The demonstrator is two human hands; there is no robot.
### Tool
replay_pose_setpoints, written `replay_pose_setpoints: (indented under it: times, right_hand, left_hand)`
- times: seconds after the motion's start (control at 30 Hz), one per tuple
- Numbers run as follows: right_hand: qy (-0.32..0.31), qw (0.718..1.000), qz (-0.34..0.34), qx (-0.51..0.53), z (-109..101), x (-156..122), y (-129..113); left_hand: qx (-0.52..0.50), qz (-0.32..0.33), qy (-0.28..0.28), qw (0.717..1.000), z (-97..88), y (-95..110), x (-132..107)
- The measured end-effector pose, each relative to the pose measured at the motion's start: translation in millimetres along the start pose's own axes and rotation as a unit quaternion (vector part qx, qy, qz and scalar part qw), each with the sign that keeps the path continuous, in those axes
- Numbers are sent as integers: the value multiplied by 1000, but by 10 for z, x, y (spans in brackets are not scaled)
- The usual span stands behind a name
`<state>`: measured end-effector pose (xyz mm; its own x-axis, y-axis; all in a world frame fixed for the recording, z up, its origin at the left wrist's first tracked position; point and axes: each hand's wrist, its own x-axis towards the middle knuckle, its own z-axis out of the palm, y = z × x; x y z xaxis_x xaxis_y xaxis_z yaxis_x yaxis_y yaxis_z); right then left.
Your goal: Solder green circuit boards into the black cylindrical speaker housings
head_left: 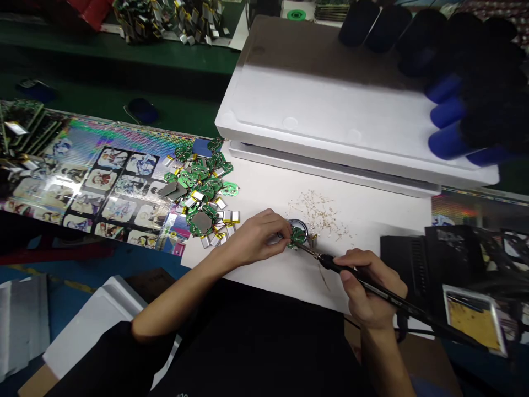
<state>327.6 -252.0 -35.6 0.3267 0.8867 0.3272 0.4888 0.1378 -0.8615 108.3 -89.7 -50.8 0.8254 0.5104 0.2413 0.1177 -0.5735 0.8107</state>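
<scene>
My left hand is closed in a pinch on a small round green circuit board that rests on the white work surface. My right hand is wrapped round a black soldering iron, held like a pen. Its tip touches the right edge of the board. A small silver battery cell lies right beside the board.
A heap of green boards with silver cells lies left of my hands. Solder scraps are scattered behind the board. White foam trays are stacked at the back, black and blue cylinders on them. A black stand with a sponge sits right.
</scene>
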Motion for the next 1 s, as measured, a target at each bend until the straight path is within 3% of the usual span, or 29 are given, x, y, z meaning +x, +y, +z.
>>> replay_pose_setpoints:
  times: [0.5,0.8,1.0]
  right_hand:
    - [-4,1000,-1,-20,-6,17,-7]
    - [162,985,55,-4,12,-8,0]
    - [98,990,57,81,211,8,-31]
  left_hand:
    - [-2,-5,-5,1000,-10,10,14]
    - [0,-11,-11,1000,-13,12,12]
    - [-3,2,-6,1000,-20,10,25]
